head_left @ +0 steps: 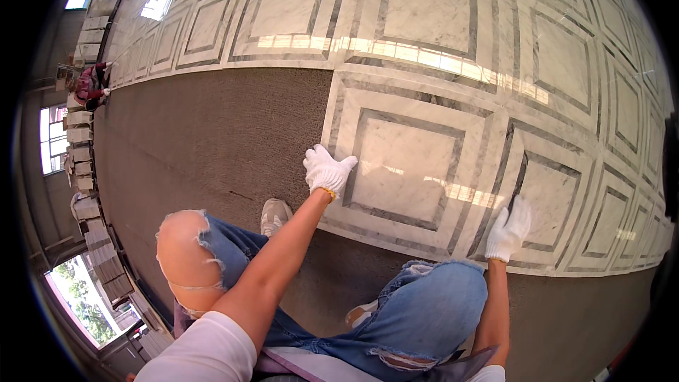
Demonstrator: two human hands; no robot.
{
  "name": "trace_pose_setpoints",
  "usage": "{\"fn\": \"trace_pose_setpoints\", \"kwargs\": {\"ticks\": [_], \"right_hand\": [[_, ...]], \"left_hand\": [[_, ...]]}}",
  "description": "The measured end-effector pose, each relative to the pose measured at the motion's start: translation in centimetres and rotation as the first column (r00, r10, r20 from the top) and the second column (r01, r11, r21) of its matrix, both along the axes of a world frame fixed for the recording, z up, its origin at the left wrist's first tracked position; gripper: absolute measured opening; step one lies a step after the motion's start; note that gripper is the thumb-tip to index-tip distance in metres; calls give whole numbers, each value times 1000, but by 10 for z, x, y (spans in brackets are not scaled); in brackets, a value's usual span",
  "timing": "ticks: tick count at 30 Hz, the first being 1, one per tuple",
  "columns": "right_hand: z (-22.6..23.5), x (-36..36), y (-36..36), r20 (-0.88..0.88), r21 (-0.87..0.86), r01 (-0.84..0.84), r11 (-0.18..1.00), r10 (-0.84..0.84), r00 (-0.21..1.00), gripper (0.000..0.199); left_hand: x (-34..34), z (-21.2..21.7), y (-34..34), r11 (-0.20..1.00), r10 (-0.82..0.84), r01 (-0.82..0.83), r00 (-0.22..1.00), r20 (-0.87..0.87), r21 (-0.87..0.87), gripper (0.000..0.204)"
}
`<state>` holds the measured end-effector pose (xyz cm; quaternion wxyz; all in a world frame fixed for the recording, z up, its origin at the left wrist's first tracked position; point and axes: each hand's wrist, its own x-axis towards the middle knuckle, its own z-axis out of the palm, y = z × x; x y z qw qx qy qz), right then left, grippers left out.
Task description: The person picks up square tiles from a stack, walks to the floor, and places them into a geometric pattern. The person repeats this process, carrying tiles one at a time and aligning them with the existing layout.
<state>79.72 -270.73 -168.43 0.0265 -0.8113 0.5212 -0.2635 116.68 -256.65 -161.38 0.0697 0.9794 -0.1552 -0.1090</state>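
My left hand (327,170), in a white knit glove with a yellow cuff edge, is at the left edge of a polished marble tile (407,166). Its thumb reaches over the tile and its fingers are apart, pointing away from me beside the edge. The tile is white with grey square frames inlaid, and it adjoins the laid tiles behind and to the right. My right hand (508,230), gloved too, lies flat with fingers stretched on the neighbouring tile (555,198), close to the seam. Neither hand has anything lifted off the floor.
Rough dark brown floor (212,141) extends left of the tile and beneath my feet. Matching glossy tiles (428,14) cover the far side and right. Another person (90,87) crouches far left at the tiled edge. Stacked pale slabs (83,170) line the left wall by the windows.
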Motion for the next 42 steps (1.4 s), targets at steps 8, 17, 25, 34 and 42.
{"fn": "trace_pose_setpoints", "kwargs": {"ticks": [8, 17, 25, 34, 42], "right_hand": [[14, 66, 19, -292, 195, -128, 972, 182, 939, 51], [-10, 88, 20, -372, 317, 21, 948, 104, 922, 50], [7, 115, 19, -465, 375, 30, 927, 160, 871, 46], [23, 119, 23, -509, 471, 34, 881, 240, 827, 48], [190, 204, 70, -46, 739, -156, 655, 281, 959, 40]], "left_hand": [[2, 2, -16, 999, 32, -32, 999, 0, -3, 88], [20, 9, -28, 997, 65, -65, 998, -6, 36, 89], [45, 9, -27, 994, 92, -89, 995, -44, 68, 96], [61, 20, -13, 994, 34, -20, 991, -133, 106, 97], [149, 190, 94, 860, -278, 453, 801, -530, 233, 71]]}}
